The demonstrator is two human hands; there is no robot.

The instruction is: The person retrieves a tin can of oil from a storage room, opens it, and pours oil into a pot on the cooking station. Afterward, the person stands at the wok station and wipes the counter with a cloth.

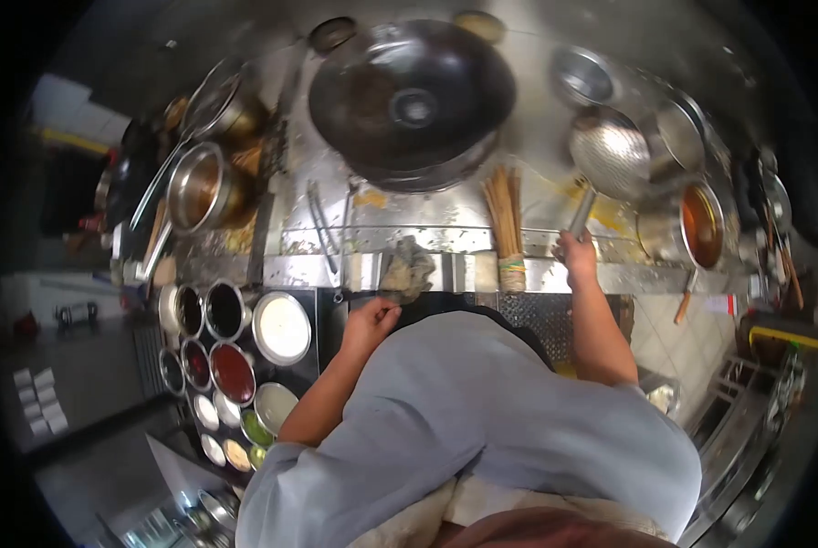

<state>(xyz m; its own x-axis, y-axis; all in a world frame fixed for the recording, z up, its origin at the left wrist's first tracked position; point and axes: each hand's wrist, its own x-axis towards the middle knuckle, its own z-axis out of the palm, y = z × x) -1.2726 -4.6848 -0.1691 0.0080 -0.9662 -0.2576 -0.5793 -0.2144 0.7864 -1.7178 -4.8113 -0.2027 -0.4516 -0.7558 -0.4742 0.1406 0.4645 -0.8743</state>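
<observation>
My right hand [576, 258] is wrapped round the handle of a strainer ladle [610, 151], whose round, dotted metal bowl lies over the right side of the steel stove top. My left hand [370, 324] is at the front edge, its fingers curled in. What those fingers hold, if anything, is hidden. Just above them a crumpled grey-brown cloth [409, 271] hangs at the edge, and I cannot tell if they touch it. A big dark wok [414, 100] sits on the stove beyond both hands. Between them stands a bamboo brush [505, 219] of bundled sticks.
Left of the wok are metal pots [196, 190]; a pair of tongs [322, 228] lies nearer. Several sauce containers [233, 373] and a white-filled bowl [281, 329] stand at lower left. On the right are a steel bowl [583, 76] and a pot of reddish-brown liquid [703, 226].
</observation>
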